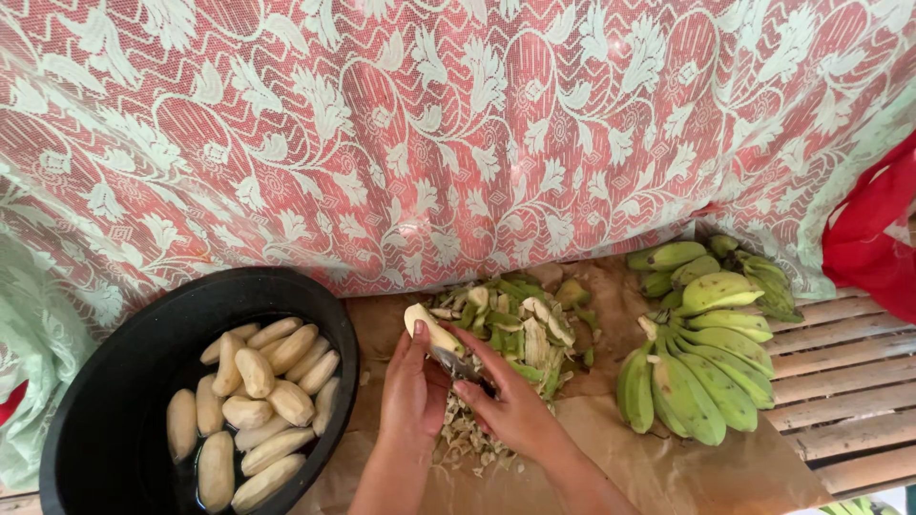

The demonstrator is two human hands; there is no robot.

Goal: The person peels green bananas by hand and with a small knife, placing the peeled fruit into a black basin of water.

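**Peeled banana gripped over the scrap heap**

Half-peeled banana [432, 330] up above the brown paper [668, 467], pale tip pointing up-left. Left hand [412, 391] wrapped closed round its lower end. Right hand [510, 405] clenched on a knife [456, 363], blade pressed to the fruit, handle buried in the fist. Just behind, a heap of green peels [520, 329]; smaller scraps partly hidden under both wrists. To the right, green banana bunches [706, 353] resting on paper and slatted bench [849, 381]. To the left, black basin [114, 401] of peeled bananas [258, 401] in water, rim cut off at the bottom edge. Patterned red cloth [429, 133] across the back. Red bag [873, 238] at far right, cropped.
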